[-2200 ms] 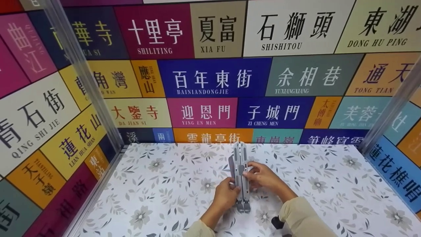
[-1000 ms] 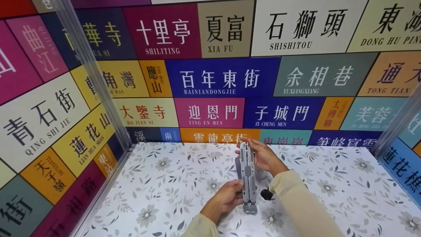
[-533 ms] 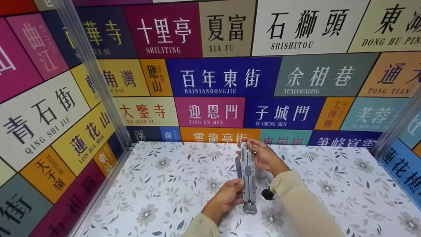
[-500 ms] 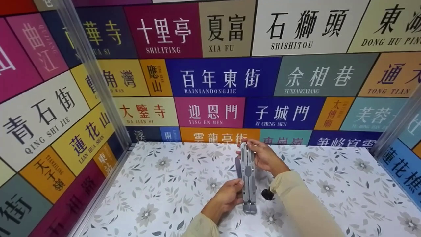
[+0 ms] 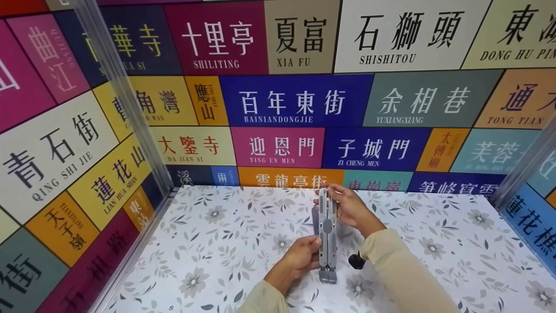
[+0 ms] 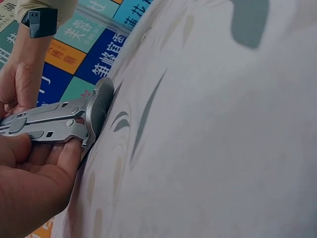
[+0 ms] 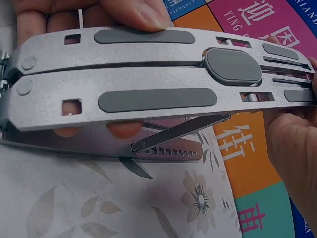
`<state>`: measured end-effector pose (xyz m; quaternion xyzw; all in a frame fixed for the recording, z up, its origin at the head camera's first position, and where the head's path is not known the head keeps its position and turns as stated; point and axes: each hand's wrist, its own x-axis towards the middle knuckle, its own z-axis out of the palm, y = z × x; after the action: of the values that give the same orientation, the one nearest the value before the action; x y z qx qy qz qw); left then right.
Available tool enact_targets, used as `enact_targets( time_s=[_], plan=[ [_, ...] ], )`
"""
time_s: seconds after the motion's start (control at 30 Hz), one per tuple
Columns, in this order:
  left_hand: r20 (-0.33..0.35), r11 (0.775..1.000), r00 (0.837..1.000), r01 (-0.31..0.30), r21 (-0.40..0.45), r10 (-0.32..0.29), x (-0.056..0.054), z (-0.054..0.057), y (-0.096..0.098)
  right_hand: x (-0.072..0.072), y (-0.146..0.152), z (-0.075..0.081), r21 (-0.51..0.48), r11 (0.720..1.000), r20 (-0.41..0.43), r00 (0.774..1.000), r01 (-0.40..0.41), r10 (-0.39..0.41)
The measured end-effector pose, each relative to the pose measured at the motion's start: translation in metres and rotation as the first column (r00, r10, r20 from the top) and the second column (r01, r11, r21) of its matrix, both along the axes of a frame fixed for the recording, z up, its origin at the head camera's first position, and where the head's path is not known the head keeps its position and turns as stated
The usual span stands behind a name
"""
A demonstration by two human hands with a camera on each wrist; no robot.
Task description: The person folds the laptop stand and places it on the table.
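A silver folding laptop stand (image 5: 328, 239) with grey pads is folded narrow and held lengthwise over the table. Its hinged lower end, with grey lips, points toward the person. My left hand (image 5: 299, 258) grips the stand near that end, thumb on the left edge and fingers behind it. At the far end, my right hand (image 5: 351, 208) holds the top from the right, its fingertips partly hidden behind the stand. In the right wrist view, the upper arms (image 7: 158, 74) lie close together. Beneath them a thin strut (image 7: 183, 134) slants down to a notched base bar (image 7: 168, 150).
The table (image 5: 208, 256) has a white floral cover. Panels with street names (image 5: 295, 102) form the back and side walls, with clear corner posts (image 5: 130, 104). A black wrist camera (image 5: 356, 261) hangs by the right sleeve.
My right hand has slid from the stand's middle up to its far end since the earliest frame. Over the last second both hands stay almost still, and the stand shifts very slightly.
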<state>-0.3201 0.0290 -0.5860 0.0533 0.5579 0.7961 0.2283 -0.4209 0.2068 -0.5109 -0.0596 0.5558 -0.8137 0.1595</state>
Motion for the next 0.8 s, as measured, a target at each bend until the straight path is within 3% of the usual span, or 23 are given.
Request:
enact_targets(
  time_s=[0.23, 0.6, 0.8],
  plan=[
    [-0.012, 0.999, 1.0, 0.015, -0.04, -0.015, 0.0, 0.001, -0.008, 0.005, 0.0, -0.002, -0.014, 1.0, -0.042, 0.999, -0.024, 0.023],
    [0.0, 0.995, 0.999, 0.035, -0.095, -0.035, -0.003, 0.003, -0.024, 0.016, -0.001, -0.002, -0.011, 1.0, -0.041, 0.999, 0.01, -0.011],
    [-0.008, 0.995, 0.998, 0.058, -0.078, -0.059, -0.005, 0.003, -0.027, 0.022, -0.001, -0.003, -0.011, 1.0, -0.064, 0.998, 0.027, -0.027]
  ],
)
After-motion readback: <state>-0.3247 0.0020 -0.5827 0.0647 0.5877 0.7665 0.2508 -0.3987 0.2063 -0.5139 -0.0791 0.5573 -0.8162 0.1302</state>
